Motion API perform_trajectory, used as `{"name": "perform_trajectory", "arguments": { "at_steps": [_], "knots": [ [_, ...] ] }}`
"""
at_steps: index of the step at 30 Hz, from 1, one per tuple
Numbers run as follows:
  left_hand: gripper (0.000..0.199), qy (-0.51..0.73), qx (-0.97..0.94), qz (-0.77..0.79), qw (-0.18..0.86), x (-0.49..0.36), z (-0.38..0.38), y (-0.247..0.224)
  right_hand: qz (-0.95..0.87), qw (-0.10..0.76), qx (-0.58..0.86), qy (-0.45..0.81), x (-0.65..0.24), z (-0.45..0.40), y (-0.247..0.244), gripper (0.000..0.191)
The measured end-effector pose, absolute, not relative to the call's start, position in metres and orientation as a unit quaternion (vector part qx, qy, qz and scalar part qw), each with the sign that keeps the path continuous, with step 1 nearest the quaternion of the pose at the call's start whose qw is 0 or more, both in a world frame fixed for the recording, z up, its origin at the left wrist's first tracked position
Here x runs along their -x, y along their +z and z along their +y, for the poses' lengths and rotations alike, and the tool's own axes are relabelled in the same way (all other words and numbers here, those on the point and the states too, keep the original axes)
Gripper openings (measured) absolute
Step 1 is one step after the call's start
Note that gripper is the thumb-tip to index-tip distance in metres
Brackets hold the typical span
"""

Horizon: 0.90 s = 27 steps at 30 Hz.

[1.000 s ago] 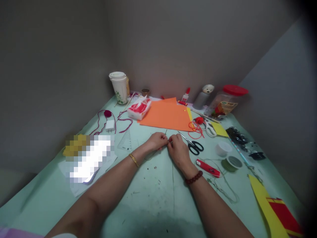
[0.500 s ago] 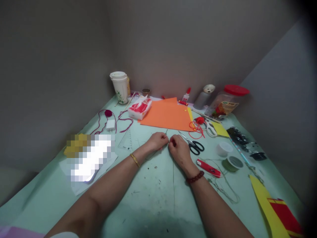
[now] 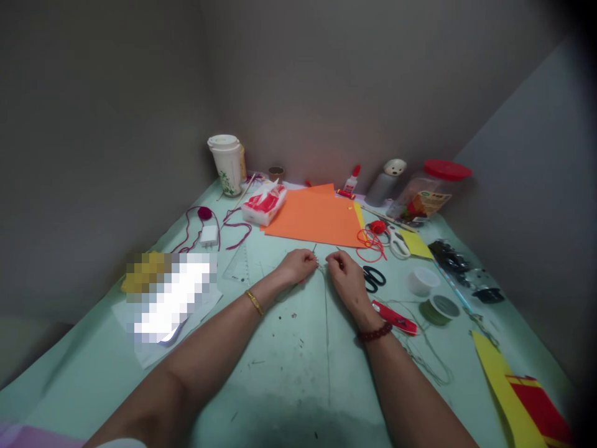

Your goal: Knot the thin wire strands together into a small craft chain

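My left hand is closed in a pinch on a thin thread, with small loops or knots showing at its fingertips. From there a fine green thread runs down the table toward me. My right hand is a short gap to the right, its fingers curled and thumb pressed to them; what they hold, if anything, is too small to make out. Partly behind my right hand lie black-handled scissors. A red utility knife rests beside my right wrist, near loose green thread.
Orange paper and a tissue pack lie beyond my hands. To the right are a red yarn ball, white scissors, a white tub and a thread spool. At left are a clear set square and a lidded cup.
My right hand has moved right, away from my left hand, widening the gap between them and covering more of the black scissors. My left hand stays nearly in place.
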<state>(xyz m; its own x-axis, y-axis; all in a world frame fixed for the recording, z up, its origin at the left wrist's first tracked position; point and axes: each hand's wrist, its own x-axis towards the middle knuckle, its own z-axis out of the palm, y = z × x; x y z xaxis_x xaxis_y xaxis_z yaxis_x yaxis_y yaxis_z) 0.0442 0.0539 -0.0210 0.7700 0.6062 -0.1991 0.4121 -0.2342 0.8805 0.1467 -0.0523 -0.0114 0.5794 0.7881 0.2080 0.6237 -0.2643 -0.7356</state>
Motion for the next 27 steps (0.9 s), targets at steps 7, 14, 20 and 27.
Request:
{"name": "perform_trajectory", "arguments": {
  "at_steps": [7,14,20,27],
  "knots": [
    [0.021,0.106,-0.762,0.324,0.55,-0.044,0.054,-0.022,-0.44,0.36,0.791,0.226,-0.164,-0.042,-0.011,0.017],
    [0.017,0.115,-0.763,0.314,0.553,-0.044,0.054,-0.023,-0.429,0.315,0.817,0.223,-0.161,-0.036,-0.005,0.01],
    [0.018,0.115,-0.755,0.322,0.559,-0.044,0.053,-0.024,-0.414,0.275,0.848,0.186,-0.155,-0.031,-0.003,0.01],
    [0.021,0.084,-0.76,0.349,0.541,-0.042,0.052,-0.015,-0.424,0.284,0.843,0.173,-0.157,-0.034,-0.007,0.01]
  ]
}}
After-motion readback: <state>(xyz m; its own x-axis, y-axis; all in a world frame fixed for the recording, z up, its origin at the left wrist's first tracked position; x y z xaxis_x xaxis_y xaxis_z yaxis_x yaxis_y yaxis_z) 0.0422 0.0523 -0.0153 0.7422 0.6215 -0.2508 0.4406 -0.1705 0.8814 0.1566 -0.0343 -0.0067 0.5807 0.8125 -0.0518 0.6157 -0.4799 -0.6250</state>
